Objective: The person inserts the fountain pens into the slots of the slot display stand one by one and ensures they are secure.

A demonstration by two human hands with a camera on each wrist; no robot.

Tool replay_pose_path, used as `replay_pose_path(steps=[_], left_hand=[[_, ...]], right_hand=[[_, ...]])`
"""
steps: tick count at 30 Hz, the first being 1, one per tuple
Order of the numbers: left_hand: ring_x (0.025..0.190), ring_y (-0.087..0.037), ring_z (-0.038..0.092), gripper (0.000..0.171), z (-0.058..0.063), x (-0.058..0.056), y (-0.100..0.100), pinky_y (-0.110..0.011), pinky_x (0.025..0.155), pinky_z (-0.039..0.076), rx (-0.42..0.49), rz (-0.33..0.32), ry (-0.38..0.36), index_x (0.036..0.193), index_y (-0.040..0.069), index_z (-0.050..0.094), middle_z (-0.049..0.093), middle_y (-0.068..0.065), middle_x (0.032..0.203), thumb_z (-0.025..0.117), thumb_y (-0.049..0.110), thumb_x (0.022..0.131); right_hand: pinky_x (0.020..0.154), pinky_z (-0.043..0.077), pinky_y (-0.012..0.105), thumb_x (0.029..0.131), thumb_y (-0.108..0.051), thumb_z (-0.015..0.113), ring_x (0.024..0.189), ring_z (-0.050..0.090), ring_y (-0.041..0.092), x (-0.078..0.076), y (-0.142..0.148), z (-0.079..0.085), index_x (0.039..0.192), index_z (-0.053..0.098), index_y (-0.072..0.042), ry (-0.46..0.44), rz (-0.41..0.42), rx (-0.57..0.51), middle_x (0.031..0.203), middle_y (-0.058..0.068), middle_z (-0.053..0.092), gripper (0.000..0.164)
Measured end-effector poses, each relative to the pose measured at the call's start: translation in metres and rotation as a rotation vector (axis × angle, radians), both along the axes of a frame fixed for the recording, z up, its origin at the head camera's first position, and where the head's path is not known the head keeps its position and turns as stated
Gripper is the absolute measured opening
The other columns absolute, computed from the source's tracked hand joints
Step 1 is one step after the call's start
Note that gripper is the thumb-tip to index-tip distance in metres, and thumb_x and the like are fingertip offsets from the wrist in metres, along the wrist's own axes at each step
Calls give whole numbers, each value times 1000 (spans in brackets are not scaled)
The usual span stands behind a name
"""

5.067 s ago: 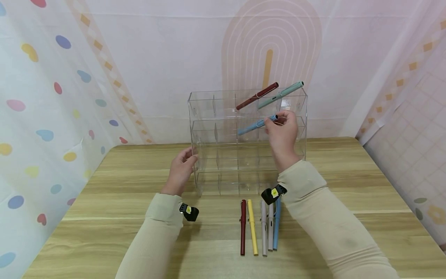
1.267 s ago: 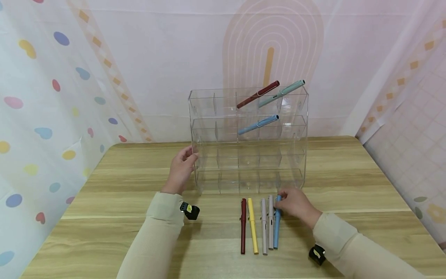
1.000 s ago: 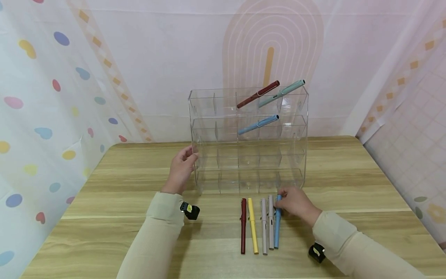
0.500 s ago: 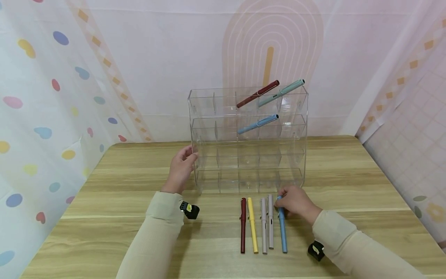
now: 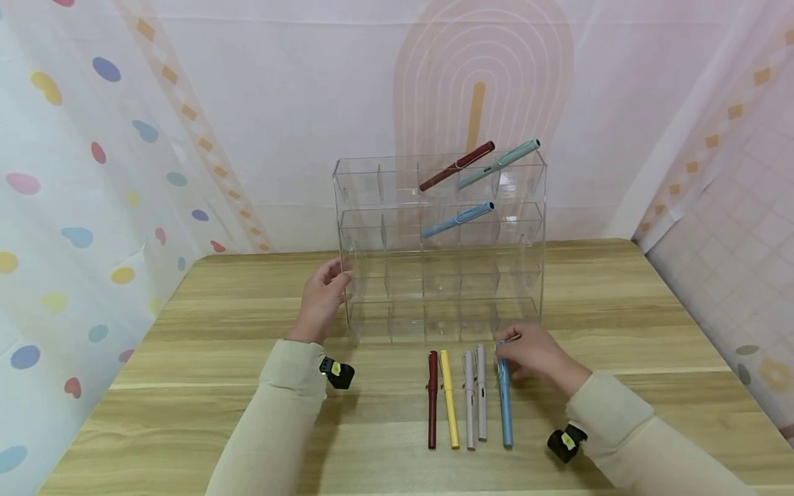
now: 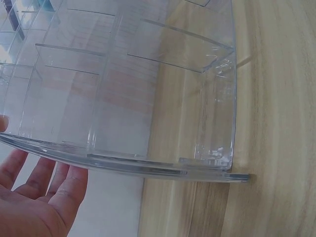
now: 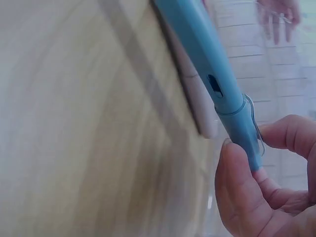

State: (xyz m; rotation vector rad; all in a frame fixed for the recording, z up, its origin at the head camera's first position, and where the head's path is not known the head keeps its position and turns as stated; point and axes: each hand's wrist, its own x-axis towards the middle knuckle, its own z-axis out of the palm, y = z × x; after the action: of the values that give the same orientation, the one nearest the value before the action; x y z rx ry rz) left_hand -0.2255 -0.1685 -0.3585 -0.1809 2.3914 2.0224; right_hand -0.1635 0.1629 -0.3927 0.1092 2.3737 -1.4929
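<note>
My left hand (image 5: 322, 296) holds the left side panel of a clear acrylic pen rack (image 5: 424, 252), thumb on one face and fingers on the other in the left wrist view. Low at the rack's front right, my right hand (image 5: 538, 353) pinches the clip end of a blue pen (image 7: 202, 54) between thumb and fingers. In the right wrist view the pen slants up over the wooden table. A dark red pen (image 5: 432, 406), a yellow pen (image 5: 450, 406) and two grey pens (image 5: 469, 406) lie side by side to its left.
Across the rack's top tier lean a dark red pen (image 5: 457, 166) and a mint green pen (image 5: 500, 164). Another blue pen (image 5: 459, 220) leans in the tier below. A patterned curtain (image 5: 298, 124) hangs behind the wooden table (image 5: 236, 386).
My right hand came down from the rack, leaving a blue pen in the second tier. It grasped the other blue pen and moved it right, away from the grey pens. My left hand stayed put.
</note>
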Motion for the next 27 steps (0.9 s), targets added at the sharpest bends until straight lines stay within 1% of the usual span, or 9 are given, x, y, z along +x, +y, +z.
replay_pose_path(steps=[5, 11, 16, 21, 27], left_hand=[[128, -28, 43, 48, 0, -1, 0, -46, 105, 40, 12, 5, -6, 146, 8, 39, 45, -13, 142, 47, 19, 100], [129, -28, 43, 47, 2, -1, 1, -45, 104, 41, 28, 2, -12, 146, 9, 40, 45, -14, 141, 46, 17, 101], [129, -28, 43, 47, 3, -1, 1, -45, 105, 41, 27, 5, -18, 146, 9, 40, 44, -14, 142, 46, 18, 101], [129, -28, 42, 48, 3, 0, 1, -45, 105, 41, 31, 2, -23, 147, 9, 39, 44, -13, 142, 46, 18, 101], [129, -28, 42, 48, 4, 1, 2, -45, 105, 40, 44, 4, -26, 147, 9, 38, 44, -13, 142, 46, 17, 101]], right_hand=[[64, 57, 36, 83, -3, 57, 73, 60, 18, 1, 4, 11, 112, 54, 10, 29, -10, -20, 97, 15, 60, 32], [71, 57, 40, 88, -6, 56, 74, 61, 16, 1, 8, 27, 116, 50, 11, 54, -17, -86, 96, 12, 57, 33], [75, 57, 37, 90, -7, 56, 75, 62, 13, -3, 16, 42, 118, 49, 12, 97, -38, -155, 93, 8, 59, 34], [72, 57, 32, 91, -7, 56, 72, 63, 10, -7, 25, 55, 119, 48, 12, 147, -93, -224, 90, 4, 59, 34], [71, 57, 27, 92, -6, 57, 72, 63, 6, -10, 33, 69, 113, 50, 8, 215, -170, -325, 91, 0, 57, 26]])
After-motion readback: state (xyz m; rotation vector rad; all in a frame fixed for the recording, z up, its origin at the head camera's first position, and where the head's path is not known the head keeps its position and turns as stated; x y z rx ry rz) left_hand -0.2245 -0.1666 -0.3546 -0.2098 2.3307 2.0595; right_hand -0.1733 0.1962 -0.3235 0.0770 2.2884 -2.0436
